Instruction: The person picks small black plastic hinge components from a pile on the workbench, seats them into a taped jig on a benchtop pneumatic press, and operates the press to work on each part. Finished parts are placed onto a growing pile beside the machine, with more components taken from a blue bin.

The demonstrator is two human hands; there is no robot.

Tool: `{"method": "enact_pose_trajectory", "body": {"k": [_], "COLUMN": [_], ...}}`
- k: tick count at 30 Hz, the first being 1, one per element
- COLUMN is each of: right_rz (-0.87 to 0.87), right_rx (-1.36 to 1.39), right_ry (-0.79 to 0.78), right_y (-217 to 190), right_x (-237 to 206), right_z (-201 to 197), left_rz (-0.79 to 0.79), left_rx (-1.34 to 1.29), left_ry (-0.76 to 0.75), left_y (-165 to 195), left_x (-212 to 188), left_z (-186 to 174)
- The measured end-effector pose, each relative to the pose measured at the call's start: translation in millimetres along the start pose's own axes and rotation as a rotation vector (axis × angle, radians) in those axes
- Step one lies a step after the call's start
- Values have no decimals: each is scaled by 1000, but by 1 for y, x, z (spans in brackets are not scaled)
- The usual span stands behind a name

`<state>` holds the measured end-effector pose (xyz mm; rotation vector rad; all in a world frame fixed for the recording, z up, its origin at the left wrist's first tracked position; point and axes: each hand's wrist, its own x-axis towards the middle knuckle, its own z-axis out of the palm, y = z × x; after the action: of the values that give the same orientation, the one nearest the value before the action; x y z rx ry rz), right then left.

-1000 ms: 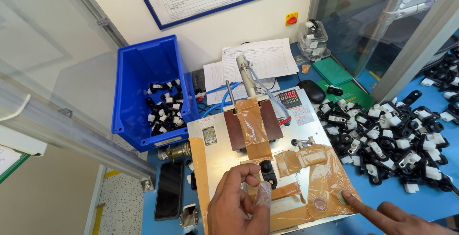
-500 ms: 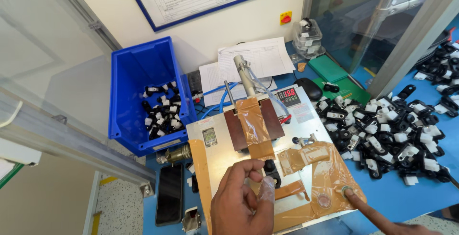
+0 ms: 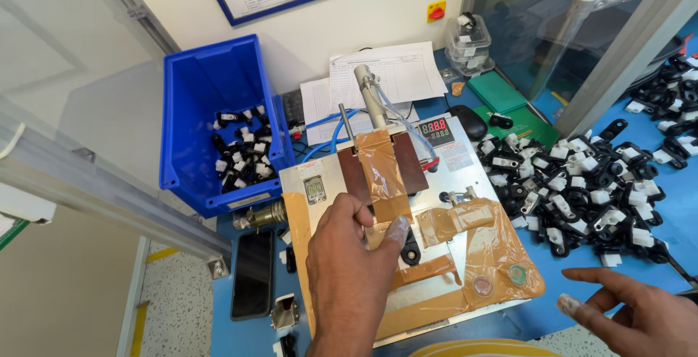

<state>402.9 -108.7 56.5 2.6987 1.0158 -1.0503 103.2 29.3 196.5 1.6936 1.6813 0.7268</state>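
Brown-taped metal fixture plate [image 3: 465,255] set on blue counter [image 3: 654,284]. Left hand [image 3: 349,270] over plate, fingers pinched on small black clip [image 3: 409,248] at plate centre; seat squarely, thumb clear of taped press block [image 3: 382,171]. Right hand [image 3: 640,313] open, empty, just beside plate edge. Loose black-and-white clips [image 3: 574,190] heaped nearby; blue bin [image 3: 218,110] behind.

Amber tape [image 3: 465,251] covers the silver plate [image 3: 465,175] beside the left hand [image 3: 349,270]; black-and-white clips [image 3: 574,190] lie beyond the right hand [image 3: 640,313].
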Motion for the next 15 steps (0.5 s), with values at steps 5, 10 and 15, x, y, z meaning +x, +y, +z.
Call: {"method": "enact_pose_trajectory", "body": {"k": [5, 10, 15], "right_rz": [-8, 28, -90], "right_rx": [-120, -216, 24], "right_ry": [1, -34, 184], "right_y": [25, 41, 48], "right_x": [26, 51, 75], "right_z": [12, 19, 13], "left_rz": [-151, -233, -90], "left_rx": [36, 32, 83], "left_ry": [-109, -171, -33], "left_y": [7, 5, 2], "left_x": [5, 2, 0], "left_z": [-1, -1, 6]}}
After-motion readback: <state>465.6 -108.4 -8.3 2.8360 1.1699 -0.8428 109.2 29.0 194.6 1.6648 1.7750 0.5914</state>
